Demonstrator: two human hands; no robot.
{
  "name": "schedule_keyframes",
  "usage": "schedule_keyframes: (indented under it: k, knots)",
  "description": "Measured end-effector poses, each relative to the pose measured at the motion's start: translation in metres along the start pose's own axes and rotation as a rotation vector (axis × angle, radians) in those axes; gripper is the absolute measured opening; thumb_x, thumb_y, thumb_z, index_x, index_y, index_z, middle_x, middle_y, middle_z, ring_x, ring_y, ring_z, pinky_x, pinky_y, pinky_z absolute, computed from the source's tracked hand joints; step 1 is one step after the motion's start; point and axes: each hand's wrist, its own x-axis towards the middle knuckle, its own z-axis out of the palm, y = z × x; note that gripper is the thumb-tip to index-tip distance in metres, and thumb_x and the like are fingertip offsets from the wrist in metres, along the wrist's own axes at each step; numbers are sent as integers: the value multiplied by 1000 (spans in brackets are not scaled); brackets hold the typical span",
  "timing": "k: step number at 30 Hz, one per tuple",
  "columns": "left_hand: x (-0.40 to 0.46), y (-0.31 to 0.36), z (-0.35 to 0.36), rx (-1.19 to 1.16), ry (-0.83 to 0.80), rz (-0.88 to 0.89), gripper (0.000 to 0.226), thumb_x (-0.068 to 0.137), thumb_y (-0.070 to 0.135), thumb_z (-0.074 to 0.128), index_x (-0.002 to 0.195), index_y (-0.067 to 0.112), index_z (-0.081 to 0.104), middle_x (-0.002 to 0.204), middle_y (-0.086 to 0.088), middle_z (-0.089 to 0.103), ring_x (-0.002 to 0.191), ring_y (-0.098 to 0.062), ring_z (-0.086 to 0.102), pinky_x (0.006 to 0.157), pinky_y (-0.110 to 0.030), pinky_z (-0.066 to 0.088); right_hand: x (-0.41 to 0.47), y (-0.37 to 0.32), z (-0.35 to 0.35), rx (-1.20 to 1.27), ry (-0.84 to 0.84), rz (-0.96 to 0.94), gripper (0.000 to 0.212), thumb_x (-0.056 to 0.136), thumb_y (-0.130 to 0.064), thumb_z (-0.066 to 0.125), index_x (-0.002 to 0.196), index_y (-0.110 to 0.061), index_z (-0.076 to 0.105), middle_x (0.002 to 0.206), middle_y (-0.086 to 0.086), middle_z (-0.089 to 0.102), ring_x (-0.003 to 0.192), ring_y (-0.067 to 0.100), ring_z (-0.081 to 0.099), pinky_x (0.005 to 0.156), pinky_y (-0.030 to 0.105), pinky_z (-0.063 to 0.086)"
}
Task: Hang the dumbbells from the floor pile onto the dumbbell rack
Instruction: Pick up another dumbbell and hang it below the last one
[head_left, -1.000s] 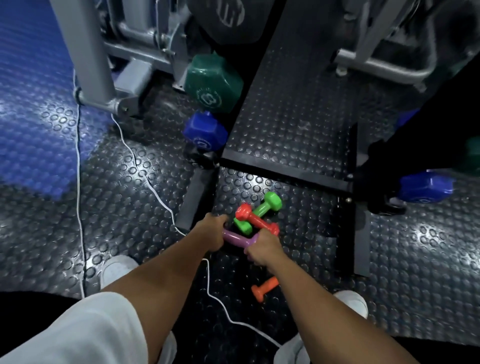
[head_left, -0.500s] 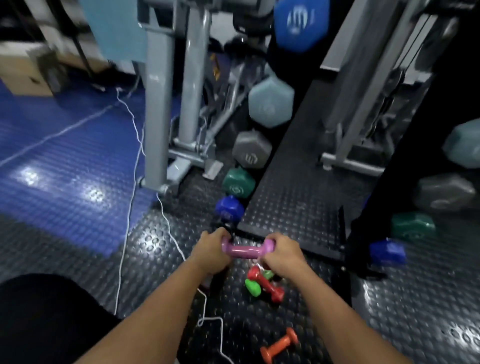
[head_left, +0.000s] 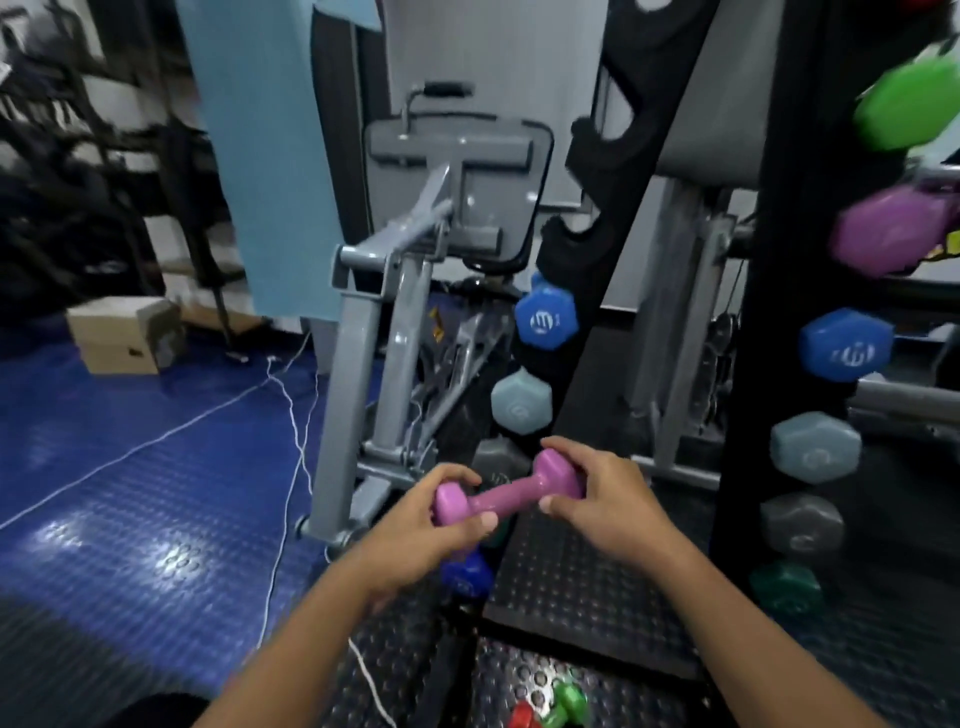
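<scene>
I hold a small purple dumbbell (head_left: 506, 496) level in front of me, one hand on each end. My left hand (head_left: 415, 525) wraps the left head and my right hand (head_left: 605, 493) wraps the right head. The black dumbbell rack (head_left: 743, 322) stands just ahead, with two slanted uprights carrying hexagonal dumbbells: a blue one (head_left: 545, 318), pale blue-grey ones, grey ones, a green one (head_left: 906, 106) and a purple one (head_left: 888, 234). A green dumbbell (head_left: 569, 701) and a red dumbbell (head_left: 522, 717) of the floor pile show at the bottom edge.
A grey weight machine frame (head_left: 358, 374) stands left of the rack. A white cable (head_left: 291, 431) trails over the blue studded floor. A cardboard box (head_left: 124, 340) sits at far left. A light blue panel (head_left: 265, 156) hangs behind.
Both hands lifted the purple dumbbell off the floor pile and raised it. My view tilted up from the floor to the rack, and the pile dropped to the bottom edge.
</scene>
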Motion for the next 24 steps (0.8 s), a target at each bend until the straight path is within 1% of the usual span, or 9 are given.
schedule_keyframes:
  k: [3,6,9,13,15,18,21,23,24]
  knots:
    - [-9,15,24,-48,206,66,42,91,18,83,117,26,52,116,-23,68,85,-29,69,74,-44,66,13,-17,-25,-5,2,-111,80,87,-28,85,157,-37,47,145,-14,62,133,1,56,111,18,40]
    - [-11,33,48,-227,344,97,42,91,14,83,114,17,48,108,-23,66,80,-30,67,65,-41,65,32,-33,-44,70,93,-185,67,87,-30,86,148,-36,58,136,-18,68,125,-6,60,114,23,45]
    - [-4,57,66,-362,492,184,48,74,24,91,102,30,53,101,-16,67,73,-26,66,68,-42,60,51,-45,-50,331,159,-231,57,83,-18,89,136,-27,70,122,-16,76,115,-2,70,110,36,54]
    - [19,104,70,-462,686,339,42,86,-5,77,97,26,50,84,-9,58,53,-8,52,58,-34,45,75,-72,-51,663,333,-260,49,79,-15,92,126,-17,77,112,-7,81,107,12,76,101,39,60]
    - [31,128,70,-472,726,407,41,87,-7,75,99,23,50,84,-7,57,54,-7,52,53,-29,47,87,-90,-57,704,475,-276,44,77,-24,94,119,-20,81,105,-8,81,99,8,77,91,31,62]
    - [51,157,70,-447,794,495,41,86,9,84,99,31,52,96,-9,61,71,-18,57,67,-36,53,101,-113,-71,626,738,-293,30,83,-34,89,110,-24,83,100,-11,76,90,1,73,82,16,58]
    - [72,186,66,-316,865,517,43,70,51,85,94,49,50,113,-14,65,85,-29,69,79,-51,62,115,-114,-83,593,993,-234,30,96,-38,75,123,-25,74,114,-10,67,103,0,65,89,11,52]
    - [86,206,65,-259,853,505,45,67,63,81,95,51,47,121,-15,61,90,-31,71,80,-53,63,128,-107,-87,665,991,-132,42,104,-41,62,141,-24,60,134,-4,62,121,7,60,103,23,51]
    - [94,215,64,-242,823,509,46,72,61,82,99,48,47,124,-13,58,90,-29,70,76,-47,64,135,-103,-87,704,941,-84,47,106,-44,55,149,-23,52,144,-2,58,130,12,56,110,32,49]
